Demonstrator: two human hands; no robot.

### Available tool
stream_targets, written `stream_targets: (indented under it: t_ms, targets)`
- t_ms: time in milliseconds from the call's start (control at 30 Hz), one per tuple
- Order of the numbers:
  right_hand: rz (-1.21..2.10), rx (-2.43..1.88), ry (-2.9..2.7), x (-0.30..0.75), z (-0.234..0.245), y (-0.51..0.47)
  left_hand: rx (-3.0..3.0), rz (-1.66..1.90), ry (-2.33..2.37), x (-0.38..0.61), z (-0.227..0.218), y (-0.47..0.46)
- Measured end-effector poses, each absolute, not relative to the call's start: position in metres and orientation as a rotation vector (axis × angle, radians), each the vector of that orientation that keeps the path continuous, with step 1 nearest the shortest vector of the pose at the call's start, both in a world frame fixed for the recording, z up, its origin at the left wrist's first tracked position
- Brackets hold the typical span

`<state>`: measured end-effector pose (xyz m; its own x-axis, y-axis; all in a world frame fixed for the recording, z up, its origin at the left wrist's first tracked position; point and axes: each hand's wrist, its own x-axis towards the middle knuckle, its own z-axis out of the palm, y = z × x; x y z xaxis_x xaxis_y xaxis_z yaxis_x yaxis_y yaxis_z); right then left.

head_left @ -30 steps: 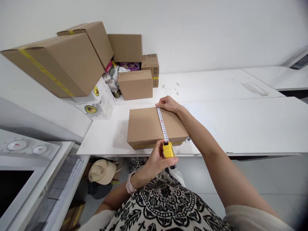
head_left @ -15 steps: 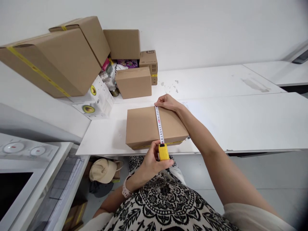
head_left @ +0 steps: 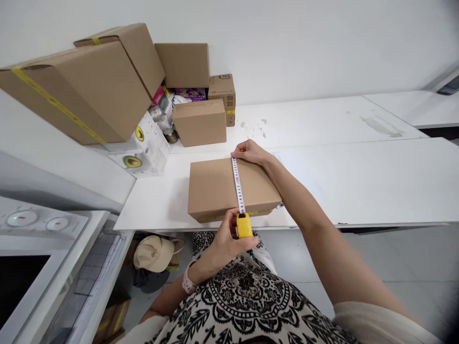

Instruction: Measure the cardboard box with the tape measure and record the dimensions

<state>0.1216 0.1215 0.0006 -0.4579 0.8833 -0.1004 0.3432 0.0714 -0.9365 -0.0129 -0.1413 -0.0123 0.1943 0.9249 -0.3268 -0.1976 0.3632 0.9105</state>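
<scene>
White table (head_left: pixel 351 186), box (head_left: pixel 211 186) lengthwise left-to-right

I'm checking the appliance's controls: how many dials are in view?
2: the left dial and the right dial, both on the white appliance at the picture's left edge. More may lie outside the picture.

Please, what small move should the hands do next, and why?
Perhaps the left hand should lower the yellow case slightly, to press the tape blade against the near edge of the cardboard box. The blade spans the box's top, the right hand pinches its end at the far edge, and the case sits just past the near edge, so the reading may be steadier.
</scene>
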Motion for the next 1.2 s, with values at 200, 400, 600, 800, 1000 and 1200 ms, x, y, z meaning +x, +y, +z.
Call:
stream_targets:
  t_ms: [200,400,600,800,1000,1200]
  targets:
    - [1.329,-1.264,-1.843,0.118,0.01,0.114,0.798,0.98,1.088,-0.011,-0.006,-0.141]
    - [1.334,-1.229,-1.793,0.119,0.011,0.112,0.748,1.014,1.06,-0.008,-0.006,-0.14]
    - [1.358,-1.277,-1.788,0.12,0.006,0.117,0.719,1.04,1.045,-0.005,-0.007,-0.138]
    - [1.354,-1.189,-1.773,0.122,0.003,0.121,0.722,1.049,1.039,-0.006,-0.008,-0.139]
    - [1.382,-1.097,-1.811,0.119,0.003,0.118,0.717,1.055,1.021,-0.006,-0.011,-0.139]
    - [1.28,-0.844,-1.71,0.135,0.029,0.105,0.879,0.963,0.974,-0.025,-0.014,-0.144]
